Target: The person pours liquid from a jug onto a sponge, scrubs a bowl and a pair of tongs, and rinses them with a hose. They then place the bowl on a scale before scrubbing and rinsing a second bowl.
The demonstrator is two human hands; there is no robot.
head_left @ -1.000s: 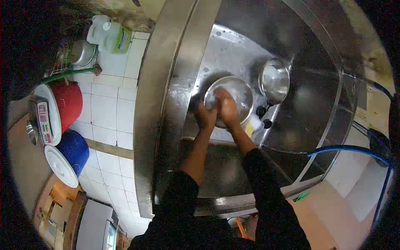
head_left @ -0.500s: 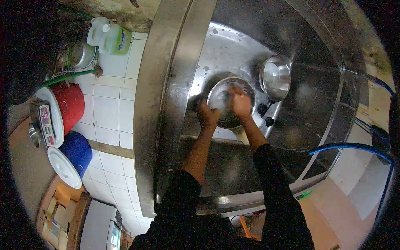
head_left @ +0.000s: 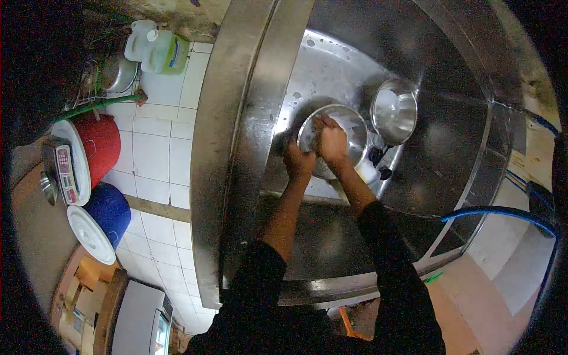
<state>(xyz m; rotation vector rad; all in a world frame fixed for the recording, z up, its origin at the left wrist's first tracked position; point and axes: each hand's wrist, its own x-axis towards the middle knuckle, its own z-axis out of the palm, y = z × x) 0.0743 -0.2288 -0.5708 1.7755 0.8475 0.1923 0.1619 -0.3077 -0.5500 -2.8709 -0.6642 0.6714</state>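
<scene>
A round metal bowl (head_left: 352, 133) tilts on the wet steel surface of the sink (head_left: 316, 65). My left hand (head_left: 300, 161) is closed on the bowl's left rim. Inside the bowl, my right hand (head_left: 332, 139) is closed, its fingers against the inner left side; whatever lies under them is hidden. A second metal bowl (head_left: 402, 118) with whitish suds rests to the right. Between the bowls and my right wrist are a white item (head_left: 368, 171) and a small dark object (head_left: 384, 173).
A blue hose (head_left: 503, 207) reaches over the sink's right side. On the left stand a red bucket (head_left: 102, 145), a blue bucket (head_left: 109, 213), a scale (head_left: 66, 174) and plastic jugs (head_left: 160, 52). A raised steel edge (head_left: 236, 118) runs left of my hands.
My right hand has moved slightly left inside the bowl. The bowl has shifted a little and shows more of its bright inner side.
</scene>
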